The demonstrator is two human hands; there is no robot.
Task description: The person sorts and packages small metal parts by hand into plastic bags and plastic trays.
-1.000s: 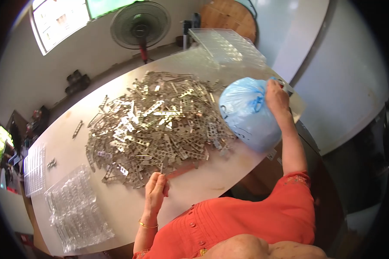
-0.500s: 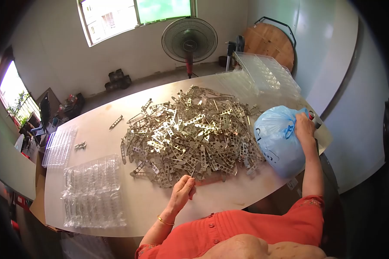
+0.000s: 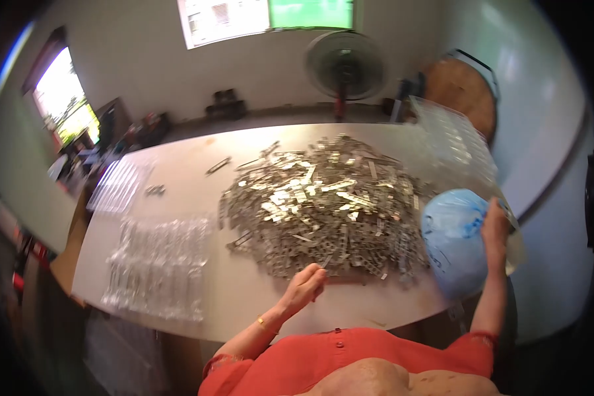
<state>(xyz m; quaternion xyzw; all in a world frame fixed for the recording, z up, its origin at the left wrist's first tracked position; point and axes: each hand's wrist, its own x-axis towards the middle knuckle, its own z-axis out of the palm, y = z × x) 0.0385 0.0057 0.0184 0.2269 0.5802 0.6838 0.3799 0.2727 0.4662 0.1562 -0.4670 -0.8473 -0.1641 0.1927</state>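
My left hand (image 3: 306, 285) is closed at the near edge of a large heap of flat metal pieces (image 3: 336, 204), with a thin metal piece (image 3: 325, 261) pinched between its fingertips. On the right, my right hand (image 3: 495, 228) grips the gathered top of a full light-blue plastic bag (image 3: 452, 244), which rests at the table's right side beside the heap. What the bag contains cannot be seen.
Clear plastic trays lie on the table (image 3: 237, 303) at left: a wrapped stack (image 3: 157, 267) and a ribbed one (image 3: 120, 186). More clear trays (image 3: 459, 142) sit at the back right. Behind the table stand a fan (image 3: 345, 66) and a round wooden board (image 3: 461, 96).
The view has turned left, so everything on the table appears farther right. The bag sits slightly lower in view, still held by my right hand. My left hand keeps its pinch.
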